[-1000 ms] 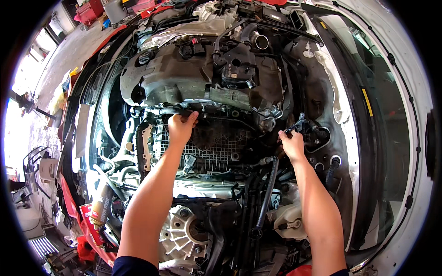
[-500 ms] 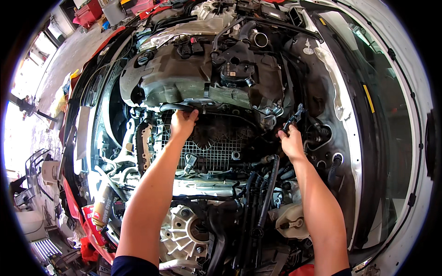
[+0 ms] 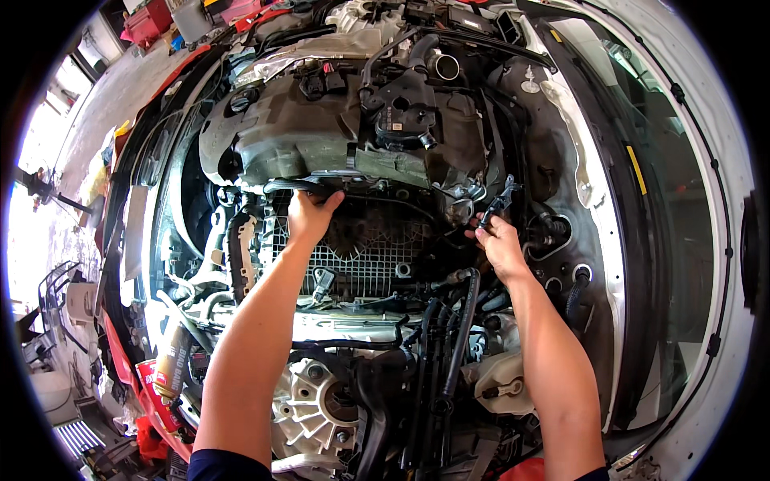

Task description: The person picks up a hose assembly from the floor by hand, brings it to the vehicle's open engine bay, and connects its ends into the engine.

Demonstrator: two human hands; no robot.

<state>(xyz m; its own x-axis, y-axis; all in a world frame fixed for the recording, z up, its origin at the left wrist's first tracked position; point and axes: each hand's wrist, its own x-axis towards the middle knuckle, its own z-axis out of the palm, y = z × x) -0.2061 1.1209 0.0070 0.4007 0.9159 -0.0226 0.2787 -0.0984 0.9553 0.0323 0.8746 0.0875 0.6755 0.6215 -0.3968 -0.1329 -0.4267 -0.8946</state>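
A large black engine cover (image 3: 301, 132) spans the upper middle of the open engine bay. At its near lower edge, my left hand (image 3: 311, 215) reaches under, beside a dark curved hose (image 3: 293, 186). The thumb stands apart; the other fingertips are hidden beneath the edge. Farther right, my right hand (image 3: 499, 244) is closed, with thumb and fingers pinching a slim black plastic fitting (image 3: 495, 210) that points up and away. Whether a wire or hose runs on from that fitting, I cannot make out.
A grid-faced panel (image 3: 361, 276) lies below the cover, with a small pale connector (image 3: 323, 282) on it. Black hoses (image 3: 461, 345) run toward me past a cast metal housing (image 3: 317, 409). At left stands a spray can (image 3: 170, 361); the windscreen (image 3: 670, 240) is on the right.
The view has shifted slightly. My left thumb has spread farther from the fingers at the cover's edge. My right hand has moved a little left and away with the black fitting.
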